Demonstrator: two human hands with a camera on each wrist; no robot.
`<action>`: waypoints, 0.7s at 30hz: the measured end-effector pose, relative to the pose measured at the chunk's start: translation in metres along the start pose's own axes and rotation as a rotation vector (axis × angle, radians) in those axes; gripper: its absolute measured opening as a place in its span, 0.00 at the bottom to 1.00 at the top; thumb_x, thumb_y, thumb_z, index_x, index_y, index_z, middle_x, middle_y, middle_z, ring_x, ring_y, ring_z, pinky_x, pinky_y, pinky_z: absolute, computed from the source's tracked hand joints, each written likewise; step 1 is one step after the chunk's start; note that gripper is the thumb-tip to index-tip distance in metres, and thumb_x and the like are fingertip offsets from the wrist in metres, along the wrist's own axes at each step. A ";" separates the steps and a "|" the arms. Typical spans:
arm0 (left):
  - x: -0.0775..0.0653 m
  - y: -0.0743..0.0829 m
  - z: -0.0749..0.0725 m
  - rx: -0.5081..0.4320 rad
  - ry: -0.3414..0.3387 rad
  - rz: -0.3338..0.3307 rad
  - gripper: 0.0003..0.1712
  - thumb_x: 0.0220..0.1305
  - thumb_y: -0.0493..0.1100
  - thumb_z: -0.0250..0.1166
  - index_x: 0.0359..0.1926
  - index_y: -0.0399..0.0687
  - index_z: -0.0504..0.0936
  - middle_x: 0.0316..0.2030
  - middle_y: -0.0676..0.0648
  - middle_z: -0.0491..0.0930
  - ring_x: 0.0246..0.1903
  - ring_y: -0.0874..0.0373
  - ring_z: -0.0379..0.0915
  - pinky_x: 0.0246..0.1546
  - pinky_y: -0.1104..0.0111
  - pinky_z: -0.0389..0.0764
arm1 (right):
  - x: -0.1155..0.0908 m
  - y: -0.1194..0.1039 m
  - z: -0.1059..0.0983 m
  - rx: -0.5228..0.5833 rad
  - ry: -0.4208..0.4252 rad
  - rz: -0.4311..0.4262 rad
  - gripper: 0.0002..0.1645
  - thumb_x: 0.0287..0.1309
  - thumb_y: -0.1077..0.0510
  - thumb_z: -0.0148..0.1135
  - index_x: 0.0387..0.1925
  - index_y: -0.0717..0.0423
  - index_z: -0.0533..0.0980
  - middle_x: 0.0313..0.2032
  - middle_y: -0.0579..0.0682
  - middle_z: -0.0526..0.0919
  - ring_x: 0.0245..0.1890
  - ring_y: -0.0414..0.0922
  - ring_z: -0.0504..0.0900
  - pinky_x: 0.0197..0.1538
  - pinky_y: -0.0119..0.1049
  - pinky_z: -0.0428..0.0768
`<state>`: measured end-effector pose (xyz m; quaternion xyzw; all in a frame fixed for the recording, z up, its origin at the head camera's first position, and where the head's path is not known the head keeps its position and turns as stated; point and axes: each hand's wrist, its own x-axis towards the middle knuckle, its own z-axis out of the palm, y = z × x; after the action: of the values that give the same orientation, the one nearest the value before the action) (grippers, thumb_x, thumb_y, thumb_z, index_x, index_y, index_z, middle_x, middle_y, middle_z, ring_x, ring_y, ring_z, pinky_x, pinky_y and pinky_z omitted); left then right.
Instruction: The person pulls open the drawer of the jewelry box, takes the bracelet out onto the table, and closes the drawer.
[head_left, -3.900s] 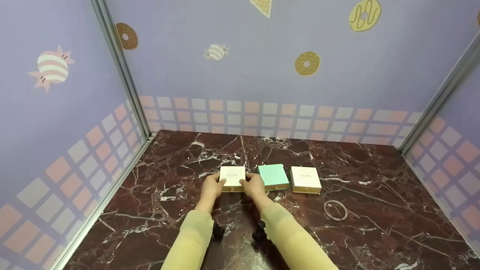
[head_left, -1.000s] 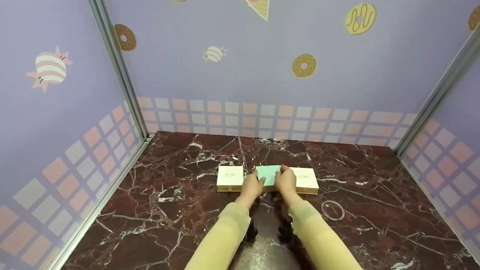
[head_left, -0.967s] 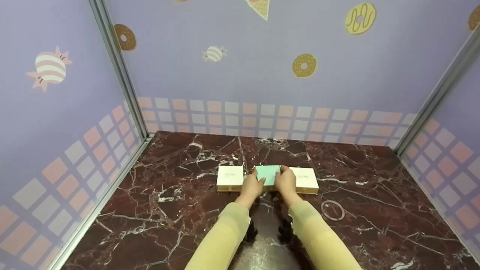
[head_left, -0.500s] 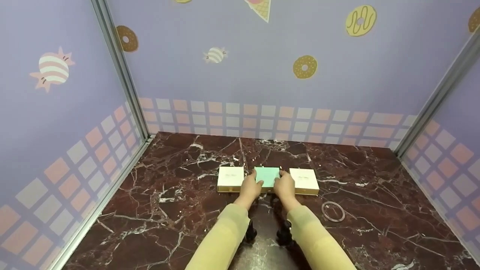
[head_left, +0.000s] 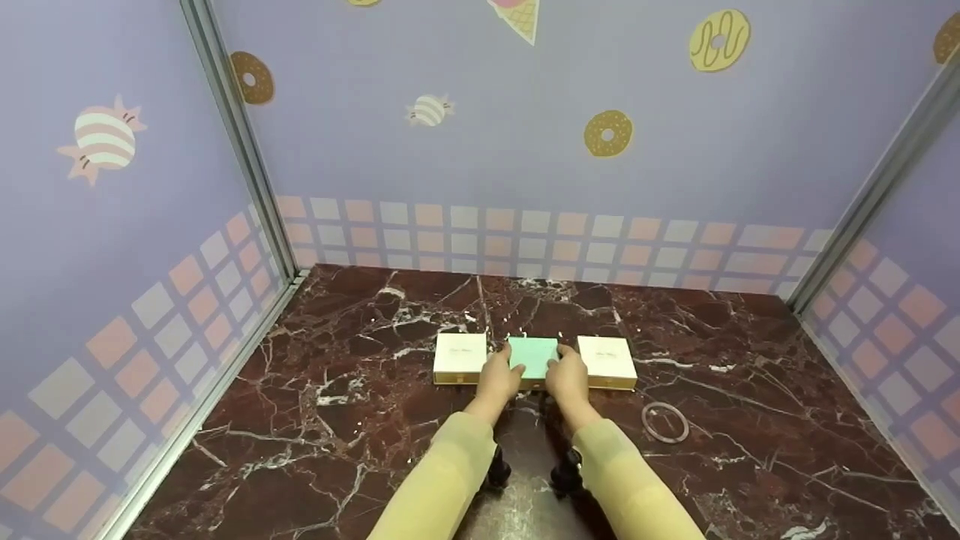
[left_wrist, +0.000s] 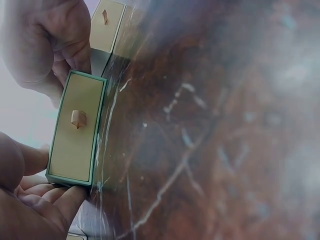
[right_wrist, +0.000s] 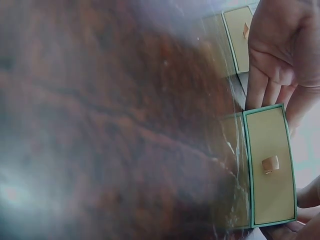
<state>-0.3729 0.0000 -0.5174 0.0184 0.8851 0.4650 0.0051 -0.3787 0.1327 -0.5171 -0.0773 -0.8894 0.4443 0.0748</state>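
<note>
Both hands hold a small mint-green drawer box [head_left: 533,355] with a gold front and a ribbon pull tab [left_wrist: 78,118]. My left hand [head_left: 497,379] grips its left side, thumb at the top edge. At the opposite side, my right hand [head_left: 569,377] grips the same way. In the left wrist view, left fingers [left_wrist: 69,202] reach round the box's lower corner. The right wrist view shows the gold drawer front [right_wrist: 272,185] pushed in flush. Cream-white boxes of the same kind flank it: a left one [head_left: 460,352] and a right one [head_left: 606,357].
The three boxes stand in one row on a dark red marbled tabletop [head_left: 360,465]. A pinkish ring [head_left: 665,422] lies to the front right. Purple printed walls [head_left: 450,165] enclose the back and both sides, with metal corner posts [head_left: 251,157].
Earlier, both hands held the left white box. They moved right to the green box, which was slightly askew and now sits straighter, a little nearer me and between the white ones.
</note>
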 end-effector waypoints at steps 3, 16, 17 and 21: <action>-0.003 0.000 0.000 0.008 0.006 -0.001 0.35 0.76 0.40 0.61 0.77 0.32 0.61 0.75 0.28 0.62 0.75 0.34 0.59 0.74 0.45 0.68 | -0.003 0.001 0.000 0.011 0.006 -0.009 0.26 0.74 0.66 0.52 0.68 0.74 0.68 0.65 0.73 0.75 0.68 0.66 0.74 0.69 0.57 0.77; -0.021 0.001 -0.002 0.064 -0.019 0.010 0.37 0.75 0.39 0.61 0.77 0.30 0.58 0.74 0.30 0.65 0.72 0.35 0.65 0.71 0.45 0.73 | -0.017 0.009 -0.003 0.033 0.016 -0.081 0.25 0.70 0.69 0.55 0.65 0.77 0.69 0.64 0.75 0.75 0.68 0.68 0.72 0.69 0.60 0.76; -0.022 0.001 -0.002 0.065 -0.020 0.011 0.37 0.75 0.39 0.61 0.77 0.30 0.58 0.74 0.30 0.65 0.72 0.36 0.65 0.71 0.45 0.72 | -0.018 0.010 -0.003 0.032 0.017 -0.085 0.25 0.69 0.69 0.56 0.65 0.78 0.70 0.64 0.75 0.75 0.68 0.68 0.73 0.68 0.60 0.76; -0.026 -0.001 -0.002 0.078 -0.017 0.022 0.37 0.75 0.39 0.62 0.76 0.28 0.60 0.73 0.29 0.67 0.72 0.36 0.66 0.71 0.46 0.73 | -0.023 0.010 -0.006 0.041 0.009 -0.089 0.25 0.69 0.69 0.57 0.64 0.78 0.70 0.63 0.75 0.75 0.67 0.68 0.73 0.69 0.60 0.76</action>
<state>-0.3465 -0.0030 -0.5173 0.0324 0.9023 0.4298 0.0065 -0.3541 0.1392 -0.5232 -0.0384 -0.8823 0.4584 0.1000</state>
